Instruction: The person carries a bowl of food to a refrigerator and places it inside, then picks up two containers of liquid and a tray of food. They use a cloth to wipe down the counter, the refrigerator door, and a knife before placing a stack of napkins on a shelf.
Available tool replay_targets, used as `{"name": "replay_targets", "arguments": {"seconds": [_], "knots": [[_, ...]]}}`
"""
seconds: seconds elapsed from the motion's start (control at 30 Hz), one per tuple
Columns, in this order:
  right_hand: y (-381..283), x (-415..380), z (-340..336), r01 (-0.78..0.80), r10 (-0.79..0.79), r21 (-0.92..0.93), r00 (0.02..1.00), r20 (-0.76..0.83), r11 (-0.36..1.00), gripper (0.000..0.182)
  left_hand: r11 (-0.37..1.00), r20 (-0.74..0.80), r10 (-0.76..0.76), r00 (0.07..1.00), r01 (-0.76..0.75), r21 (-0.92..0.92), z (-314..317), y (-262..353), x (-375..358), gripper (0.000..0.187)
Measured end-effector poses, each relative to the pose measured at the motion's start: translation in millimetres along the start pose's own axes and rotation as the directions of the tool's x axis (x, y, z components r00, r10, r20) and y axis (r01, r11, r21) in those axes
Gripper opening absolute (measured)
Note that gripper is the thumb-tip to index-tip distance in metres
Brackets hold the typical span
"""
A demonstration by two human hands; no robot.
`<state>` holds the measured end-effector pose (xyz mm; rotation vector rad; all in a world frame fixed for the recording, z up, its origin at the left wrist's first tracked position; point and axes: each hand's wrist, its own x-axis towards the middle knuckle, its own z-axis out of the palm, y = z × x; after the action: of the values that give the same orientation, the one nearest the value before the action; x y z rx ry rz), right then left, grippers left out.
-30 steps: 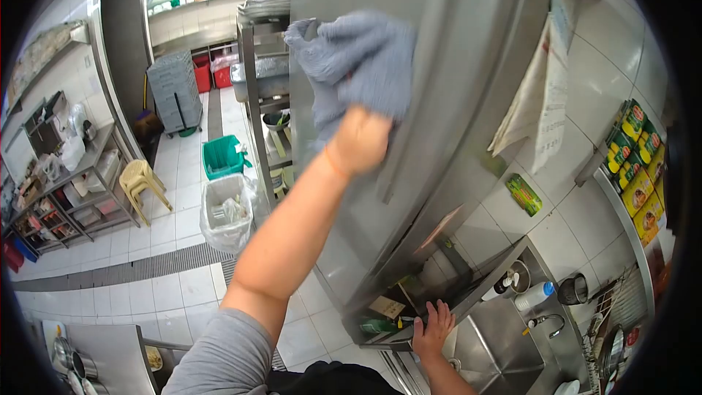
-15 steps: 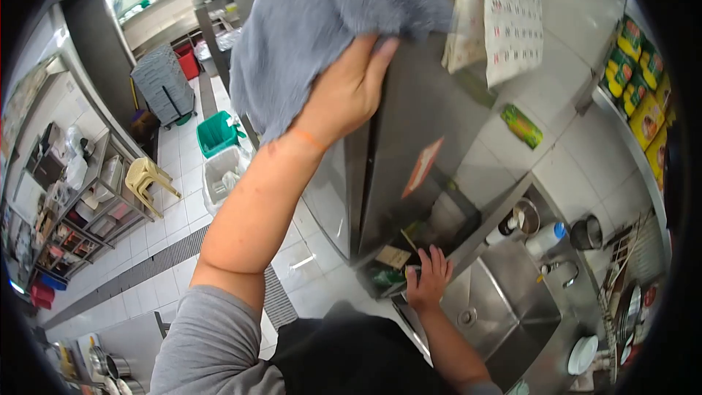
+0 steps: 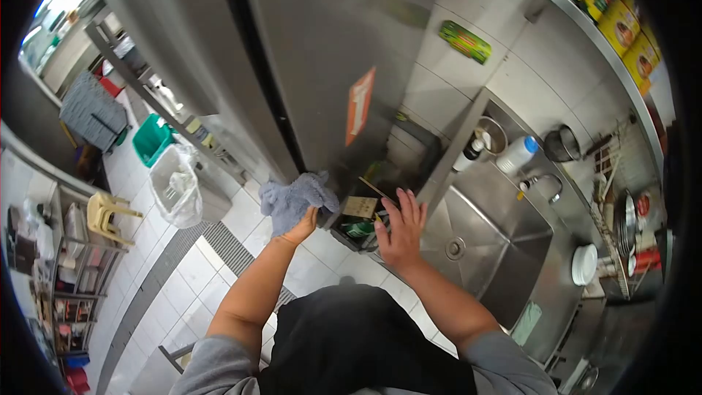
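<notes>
My left hand [image 3: 302,228] is closed on a bunched grey-blue cloth [image 3: 294,200], low down by the edge of a tall steel cabinet [image 3: 307,66]. The cloth lies against the cabinet's lower corner. With fingers spread, my right hand [image 3: 401,230] hovers by the near rim of the steel sink [image 3: 504,263] and holds nothing. Just left of its fingers is a dark crate [image 3: 340,238] with a tan card [image 3: 361,207] and green items in it. An orange-and-white sticker [image 3: 360,106] is on the cabinet's side.
Behind the sink stand a white bottle with a blue cap [image 3: 518,155], a faucet [image 3: 542,186] and a metal pot [image 3: 561,144]. White bowls [image 3: 584,264] sit at its right. On the left are a lined trash bin [image 3: 175,186], a green bin [image 3: 152,139] and a beige stool [image 3: 110,216].
My left hand has brought the cloth down from high on the cabinet to its lower corner. The view has tilted and shifted; my right hand stays spread near the sink edge.
</notes>
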<state>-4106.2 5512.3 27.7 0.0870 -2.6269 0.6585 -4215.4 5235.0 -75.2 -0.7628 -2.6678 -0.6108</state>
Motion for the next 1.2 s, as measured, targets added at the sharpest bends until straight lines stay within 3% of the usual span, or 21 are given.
{"name": "replay_targets", "arguments": {"seconds": [0.07,0.13,0.17,0.2,0.27,0.37,0.43,0.47,0.57,0.7,0.77,0.83,0.9,1.0,1.1,1.13,1.2], "knots": [[-1,-1,-2,-0.012,0.012,0.002,1.000,0.020,1.000,0.049,0.997,0.023,0.001,1.000,-0.003,0.071,12,9,-26,0.041],[0,-3,-2,-0.013,0.013,0.030,1.000,-0.003,0.999,0.048,0.966,0.099,-0.033,0.995,0.007,0.260,-7,38,-45,0.038],[2,-4,-2,-0.015,0.015,0.045,1.000,-0.017,0.999,0.048,0.956,0.366,-0.289,0.885,0.288,0.060,24,23,-77,0.034],[3,-6,-3,0.004,-0.002,0.054,0.999,-0.043,0.999,0.048,0.814,0.642,-0.422,0.640,0.579,-0.041,61,-2,-120,0.033],[9,-19,-7,-0.021,0.034,0.146,0.996,-0.083,0.989,0.048,0.569,0.598,-0.575,0.559,0.798,-0.199,83,-22,-180,0.033],[20,-59,-12,-0.039,0.082,0.228,0.979,-0.184,0.973,0.040,0.714,0.361,-0.618,0.698,0.691,-0.114,78,-56,-255,0.032],[28,-99,-17,-0.086,0.150,0.308,0.970,-0.189,0.947,0.034,0.550,0.274,-0.732,0.624,0.778,-0.303,54,-68,-282,0.033],[24,-112,-25,-0.056,0.113,0.352,0.983,-0.144,0.934,0.030,0.535,0.280,-0.723,0.632,0.768,-0.352,27,-54,-273,0.033],[0,-132,-30,-0.019,-0.027,0.516,0.996,0.081,0.856,0.023,0.535,0.292,-0.666,0.686,0.713,-0.454,-62,1,-234,0.033],[-74,-87,-4,-0.252,-0.164,0.649,0.845,0.510,0.717,0.035,0.620,0.307,-0.549,0.777,0.626,-0.474,-146,65,-169,0.027],[-110,-74,39,-0.019,-0.312,0.660,0.870,0.381,0.751,0.040,0.661,0.259,-0.471,0.844,0.531,-0.530,-173,82,-148,0.021],[-143,-63,75,0.091,-0.442,0.674,0.818,0.369,0.733,0.042,0.750,0.155,-0.395,0.906,0.415,-0.516,-185,69,-150,0.014],[-180,-51,108,0.062,-0.525,0.698,0.707,0.474,0.714,0.043,0.825,0.123,-0.349,0.929,0.367,-0.431,-218,51,-153,0.016],[-230,-37,134,0.023,-0.520,0.658,0.633,0.573,0.753,0.032,0.739,0.126,-0.553,0.824,0.554,-0.383,-255,-2,-194,0.026],[-286,-31,146,0.056,-0.557,0.676,0.620,0.554,0.735,0.030,0.704,0.176,-0.580,0.796,0.598,-0.383,-302,-47,-241,0.035],[-305,-30,153,0.079,-0.574,0.680,0.613,0.543,0.729,0.029,0.730,0.203,-0.599,0.774,0.633,-0.259,-300,-75,-274,0.038],[-348,-18,160,-0.004,-0.521,0.606,0.508,0.686,0.795,0.030,0.666,0.352,-0.686,0.637,0.744,-0.048,-316,-118,-317,0.039]]}}
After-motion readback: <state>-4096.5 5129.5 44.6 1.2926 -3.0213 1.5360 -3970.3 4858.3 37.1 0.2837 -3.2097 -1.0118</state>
